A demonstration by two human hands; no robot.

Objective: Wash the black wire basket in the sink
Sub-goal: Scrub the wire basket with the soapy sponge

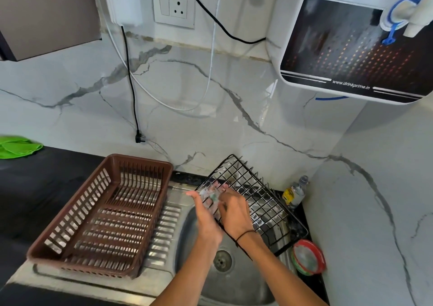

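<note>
- A black wire basket (255, 202) stands tilted over the steel sink (234, 282), soapy.
- Left hand (206, 219) holds its edge; right hand (234, 209) presses a scrubber (213, 196), fingers curled.
- Brown plastic basket (105, 214) sits left.

Two hands, left hand (206, 219) and right hand (234, 212). One black wire basket (264, 202), one brown plastic basket (105, 214), one sink (234, 282). One small bottle (295, 192), one green cloth (18, 146), one round red-rimmed container (308, 257)

Both hands at the tilted black wire basket (253, 200) over the sink (234, 280)

Left hand (206, 216) grips its soapy near edge; right hand (234, 209) presses the mesh. Brown plastic basket (103, 214) left of the hands.
</note>
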